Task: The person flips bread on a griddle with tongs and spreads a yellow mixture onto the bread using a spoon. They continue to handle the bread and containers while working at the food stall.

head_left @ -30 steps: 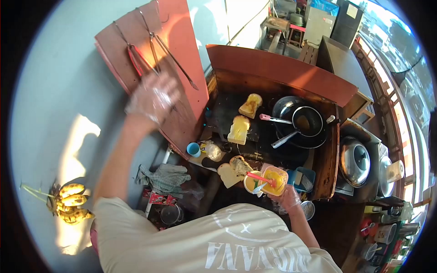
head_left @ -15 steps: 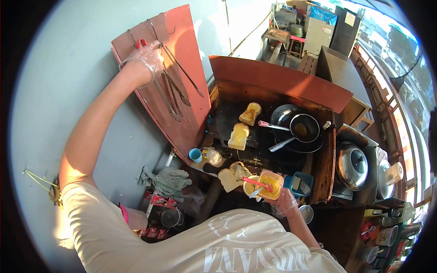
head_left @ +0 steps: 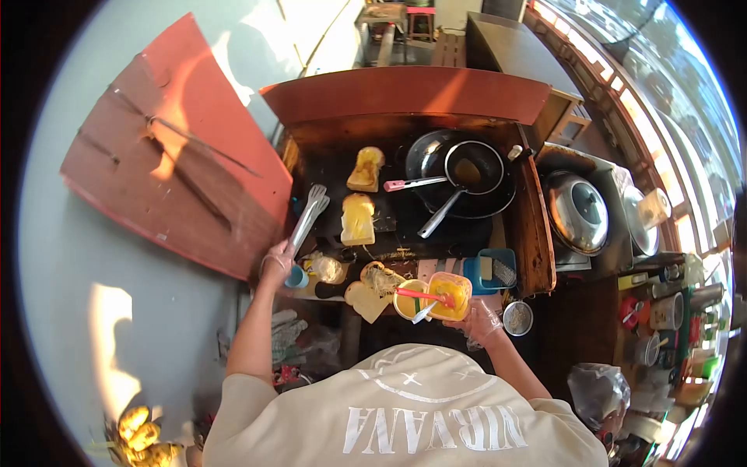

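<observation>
My left hand [head_left: 275, 261], in a clear plastic glove, grips a pair of metal tongs [head_left: 307, 218] that point up toward the dark griddle [head_left: 405, 226]. Two pieces of yellow egg-coated bread [head_left: 357, 219] lie on the griddle just right of the tongs' tips. My right hand [head_left: 481, 321], gloved too, holds a clear plastic cup of yellow egg mix [head_left: 449, 296] with a pink-handled tool [head_left: 420, 295] resting in it. The cup sits low at the griddle's near edge, beside a small bowl [head_left: 408, 300] and slices of plain bread [head_left: 366, 299].
A black pan [head_left: 467, 171] with a pink-handled spatula [head_left: 412, 184] sits on the burner to the right. A lidded metal pot [head_left: 578, 212] stands further right. A red wooden board [head_left: 156, 156] leans at the left. A blue cup [head_left: 296, 276] and blue container [head_left: 486, 268] stand nearby. Bananas [head_left: 140, 432] lie lower left.
My left hand came down from the hooks on the red board, bringing a pair of tongs to the griddle's left edge. The right hand kept holding the cup.
</observation>
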A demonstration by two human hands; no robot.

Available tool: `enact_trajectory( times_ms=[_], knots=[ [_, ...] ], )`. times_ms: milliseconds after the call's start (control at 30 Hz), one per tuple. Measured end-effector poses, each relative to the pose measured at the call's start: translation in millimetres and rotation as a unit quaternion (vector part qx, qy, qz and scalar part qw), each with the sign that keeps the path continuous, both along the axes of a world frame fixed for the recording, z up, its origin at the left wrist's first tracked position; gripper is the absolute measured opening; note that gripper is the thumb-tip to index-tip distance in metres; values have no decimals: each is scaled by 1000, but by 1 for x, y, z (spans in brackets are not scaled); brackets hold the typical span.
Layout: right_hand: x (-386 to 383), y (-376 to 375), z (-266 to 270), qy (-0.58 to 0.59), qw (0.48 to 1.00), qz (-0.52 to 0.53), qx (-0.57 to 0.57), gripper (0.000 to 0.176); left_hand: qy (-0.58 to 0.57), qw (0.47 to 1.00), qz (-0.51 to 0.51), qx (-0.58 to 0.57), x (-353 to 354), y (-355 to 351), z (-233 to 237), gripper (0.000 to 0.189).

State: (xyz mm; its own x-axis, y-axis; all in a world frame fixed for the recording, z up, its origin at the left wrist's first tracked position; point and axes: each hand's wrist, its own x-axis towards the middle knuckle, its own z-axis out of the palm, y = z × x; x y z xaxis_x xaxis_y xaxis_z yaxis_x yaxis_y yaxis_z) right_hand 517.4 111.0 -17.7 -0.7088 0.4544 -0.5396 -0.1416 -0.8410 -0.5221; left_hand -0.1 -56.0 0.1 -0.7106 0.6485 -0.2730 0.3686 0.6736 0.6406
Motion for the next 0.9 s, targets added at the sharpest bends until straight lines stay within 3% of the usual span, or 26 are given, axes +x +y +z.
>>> enact_trajectory(
  times_ms=[33,100,300,400,567,667,700,767,900],
  knots=[
    [0,0,-1,1,1000,-19,-18,57,-114,992,52,32,4,7,-6,41],
    [-1,1,1,-6,999,-34,-8,58,-187,980,44,61,-8,28,-12,40],
    [-13,-10,9,-22,995,-94,5,59,-287,955,-40,58,-47,89,-12,45],
    [-17,-13,7,-20,993,-113,-7,58,-276,960,-54,6,-50,116,-22,41],
    [-26,-15,10,-18,994,-111,-9,55,-212,976,-44,25,-46,115,-30,34],
    [-32,-13,17,-31,994,-104,-4,54,-48,998,-27,-4,-54,80,-24,40],
    [-33,-12,15,-38,994,-101,-9,56,-48,999,-19,-3,-46,65,-14,40],
    [-34,-8,7,-46,995,-91,-12,57,-123,987,97,25,-26,35,2,44],
    [-36,-1,7,-22,998,-65,6,60,-161,979,127,4,4,-21,-3,52]
  ],
)
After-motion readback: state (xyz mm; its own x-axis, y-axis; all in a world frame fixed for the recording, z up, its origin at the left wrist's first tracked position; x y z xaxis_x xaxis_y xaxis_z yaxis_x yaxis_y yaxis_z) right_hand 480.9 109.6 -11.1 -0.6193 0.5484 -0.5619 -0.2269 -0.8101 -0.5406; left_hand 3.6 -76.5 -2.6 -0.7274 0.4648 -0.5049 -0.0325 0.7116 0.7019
